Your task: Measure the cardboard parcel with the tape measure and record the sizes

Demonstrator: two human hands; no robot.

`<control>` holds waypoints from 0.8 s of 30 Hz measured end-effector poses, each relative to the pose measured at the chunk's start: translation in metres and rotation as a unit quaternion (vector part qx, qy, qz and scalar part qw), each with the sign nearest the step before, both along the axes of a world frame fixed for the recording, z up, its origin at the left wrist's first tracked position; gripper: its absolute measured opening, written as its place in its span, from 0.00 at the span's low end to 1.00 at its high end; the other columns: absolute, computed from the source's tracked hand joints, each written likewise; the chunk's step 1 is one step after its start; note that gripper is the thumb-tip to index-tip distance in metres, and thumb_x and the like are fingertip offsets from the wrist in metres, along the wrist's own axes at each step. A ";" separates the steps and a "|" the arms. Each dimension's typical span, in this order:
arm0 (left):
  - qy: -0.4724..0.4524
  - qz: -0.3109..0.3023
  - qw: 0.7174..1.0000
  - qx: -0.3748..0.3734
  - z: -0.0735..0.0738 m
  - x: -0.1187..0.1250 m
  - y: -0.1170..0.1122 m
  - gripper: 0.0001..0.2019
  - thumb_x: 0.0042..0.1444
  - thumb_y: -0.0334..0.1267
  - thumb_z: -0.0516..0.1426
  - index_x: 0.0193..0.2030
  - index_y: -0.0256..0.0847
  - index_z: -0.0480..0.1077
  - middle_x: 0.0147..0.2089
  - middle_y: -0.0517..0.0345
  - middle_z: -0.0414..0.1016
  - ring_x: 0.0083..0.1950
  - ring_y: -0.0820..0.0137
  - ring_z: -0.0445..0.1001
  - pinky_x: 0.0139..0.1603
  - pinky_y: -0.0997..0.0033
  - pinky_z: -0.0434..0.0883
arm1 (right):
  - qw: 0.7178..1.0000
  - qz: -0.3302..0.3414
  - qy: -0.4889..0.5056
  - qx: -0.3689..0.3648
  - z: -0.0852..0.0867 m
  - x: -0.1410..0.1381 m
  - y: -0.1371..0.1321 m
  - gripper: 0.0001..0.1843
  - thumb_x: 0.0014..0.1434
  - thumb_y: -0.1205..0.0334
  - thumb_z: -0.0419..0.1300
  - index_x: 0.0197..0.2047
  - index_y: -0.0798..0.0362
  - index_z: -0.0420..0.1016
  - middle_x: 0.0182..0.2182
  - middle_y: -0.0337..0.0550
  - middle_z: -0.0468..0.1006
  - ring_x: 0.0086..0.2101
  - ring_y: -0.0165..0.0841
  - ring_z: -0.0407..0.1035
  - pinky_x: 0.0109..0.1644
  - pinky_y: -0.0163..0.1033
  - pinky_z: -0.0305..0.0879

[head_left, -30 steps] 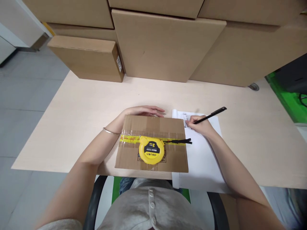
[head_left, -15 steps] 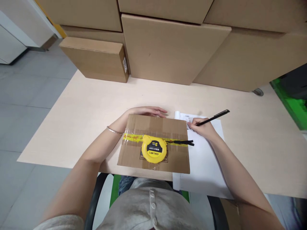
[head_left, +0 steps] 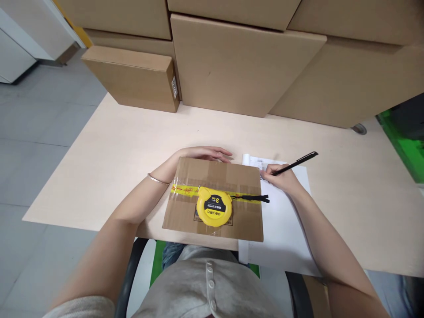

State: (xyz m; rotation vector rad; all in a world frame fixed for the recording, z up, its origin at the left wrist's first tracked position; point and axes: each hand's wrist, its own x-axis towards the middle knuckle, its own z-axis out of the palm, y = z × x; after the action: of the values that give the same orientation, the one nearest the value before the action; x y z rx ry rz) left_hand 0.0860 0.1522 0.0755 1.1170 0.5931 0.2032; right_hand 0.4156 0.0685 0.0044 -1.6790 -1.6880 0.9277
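My right hand point(head_left: 281, 176) is closed around a black pen point(head_left: 300, 160), its fingers at the upper part of a white paper pad point(head_left: 278, 221) with some print near the top. The pen's tip is hidden by my fingers. Along the far edge of a small taped cardboard box point(head_left: 218, 174) rests my left hand point(head_left: 208, 153), fingers stretched out and holding nothing. A yellow tape measure point(head_left: 214, 208) lies on top of the box, its black wrist strap point(head_left: 256, 198) trailing right. The box overlaps the pad's left side.
Large cardboard boxes point(head_left: 238, 70) are stacked along the back of the pale table point(head_left: 82, 176). A smaller flat box point(head_left: 132, 79) stands in front of them at the left. A round cable hole point(head_left: 359, 129) is at the back right. Chair armrests flank my body.
The view has shifted slightly. My right hand still holds the pen at nearly the same place on the pad, and my left hand stays behind the box.
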 end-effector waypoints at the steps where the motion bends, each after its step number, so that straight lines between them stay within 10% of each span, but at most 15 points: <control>1: 0.002 -0.005 1.000 0.000 0.001 0.000 0.000 0.20 0.63 0.45 0.63 0.61 0.47 0.76 0.64 0.51 0.80 0.74 0.52 0.66 0.74 0.46 0.60 | 1.000 -0.001 0.001 0.000 0.000 0.000 0.000 0.21 0.54 0.54 0.63 0.17 0.48 0.58 0.15 0.34 0.60 0.20 0.27 0.52 0.26 0.38 0.49; 24: -0.003 -0.044 0.999 -0.007 -0.022 -0.001 0.017 0.21 0.65 0.47 0.61 0.64 0.49 0.75 0.66 0.53 0.79 0.74 0.55 0.68 0.72 0.53 0.63 | 1.000 -0.008 -0.001 0.010 -0.004 0.001 0.000 0.22 0.53 0.57 0.61 0.19 0.48 0.51 0.17 0.32 0.53 0.22 0.27 0.48 0.27 0.38 0.46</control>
State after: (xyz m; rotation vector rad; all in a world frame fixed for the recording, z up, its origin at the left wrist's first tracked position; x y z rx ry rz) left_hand 0.0849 0.1690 0.0535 1.1260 0.5388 0.1257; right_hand 0.4168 0.0683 0.0000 -1.6782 -1.6786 0.8988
